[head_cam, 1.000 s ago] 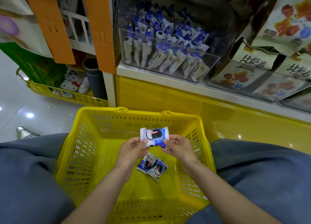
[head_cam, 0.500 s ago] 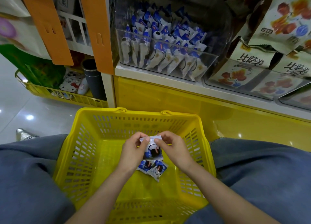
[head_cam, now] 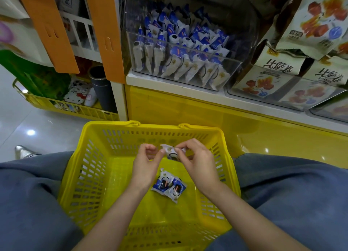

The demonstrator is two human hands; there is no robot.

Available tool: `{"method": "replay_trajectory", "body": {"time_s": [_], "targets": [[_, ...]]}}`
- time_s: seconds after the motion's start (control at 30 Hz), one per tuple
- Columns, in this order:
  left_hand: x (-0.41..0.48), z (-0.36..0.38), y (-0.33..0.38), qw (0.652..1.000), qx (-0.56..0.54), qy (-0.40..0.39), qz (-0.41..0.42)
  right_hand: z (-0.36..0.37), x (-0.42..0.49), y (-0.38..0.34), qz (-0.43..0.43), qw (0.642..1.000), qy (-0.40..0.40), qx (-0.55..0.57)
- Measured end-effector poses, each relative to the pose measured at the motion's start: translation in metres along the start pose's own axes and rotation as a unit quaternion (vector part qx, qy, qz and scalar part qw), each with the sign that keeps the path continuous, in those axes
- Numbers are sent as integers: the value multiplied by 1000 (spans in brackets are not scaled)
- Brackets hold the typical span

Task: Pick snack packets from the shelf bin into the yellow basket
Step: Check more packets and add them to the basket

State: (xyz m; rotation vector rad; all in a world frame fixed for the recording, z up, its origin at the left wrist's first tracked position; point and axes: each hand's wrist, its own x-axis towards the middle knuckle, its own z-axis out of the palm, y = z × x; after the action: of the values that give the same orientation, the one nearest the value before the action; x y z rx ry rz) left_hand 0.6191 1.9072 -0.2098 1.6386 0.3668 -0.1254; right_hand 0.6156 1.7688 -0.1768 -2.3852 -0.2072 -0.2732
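- Shop aisle w/ glossy pale floor (head_cam: 47, 126); yellow basket (head_cam: 94, 175) sits on person's lap, betw. legs in blue-grey trousers.
- Behind basket: white shelf (head_cam: 169, 86) on a yellow base, holding clear bin (head_cam: 231, 66) packed w/ blue-white snack packets (head_cam: 180, 49); bigger bags in next bin, to the right.
- Two packets (head_cam: 168, 186) lie on basket floor, touching each other.
- Both hands over basket middle, above those two.
- Right hand (head_cam: 197, 164): fingers pinched on a small packet (head_cam: 170, 151).
- Left hand (head_cam: 146, 164): fingers curled; thumb tip just at packet's edge, can't tell if it grips.
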Motion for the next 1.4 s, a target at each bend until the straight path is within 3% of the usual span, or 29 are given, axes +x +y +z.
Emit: {"method": "replay_trajectory", "body": {"time_s": [0.07,0.17,0.33,0.43,0.5,0.57,0.67,0.73,0.93,1.23,1.4], "targets": [[1,-1,1,998,-7,-10,-67,-1,2,-1,26,999,18,30],[0,-1,8,972,-121,-87,-182,-1,1,1,25,998,1,61],[4,-2,12,934,-278,-109,-194,1,-4,0,-99,993,-43,-37],[2,1,10,950,-251,-82,-164,2,-5,1,-134,987,-69,-58],[1,1,10,956,-247,-61,-146,6,-8,-2,-53,995,-79,16],[1,1,11,963,-233,-48,-125,9,-6,-5,91,986,-40,134],[0,3,13,973,-199,-67,-95,6,4,-2,296,906,-71,293],[-3,5,12,979,-159,-100,-81,4,6,-1,348,851,-128,371],[-8,10,8,992,70,-70,72,11,4,-2,357,866,-76,342],[-8,8,-1,983,122,-83,107,15,-1,-1,342,883,-70,315],[-8,2,0,961,205,-88,165,19,-7,1,302,899,-78,307]]}}
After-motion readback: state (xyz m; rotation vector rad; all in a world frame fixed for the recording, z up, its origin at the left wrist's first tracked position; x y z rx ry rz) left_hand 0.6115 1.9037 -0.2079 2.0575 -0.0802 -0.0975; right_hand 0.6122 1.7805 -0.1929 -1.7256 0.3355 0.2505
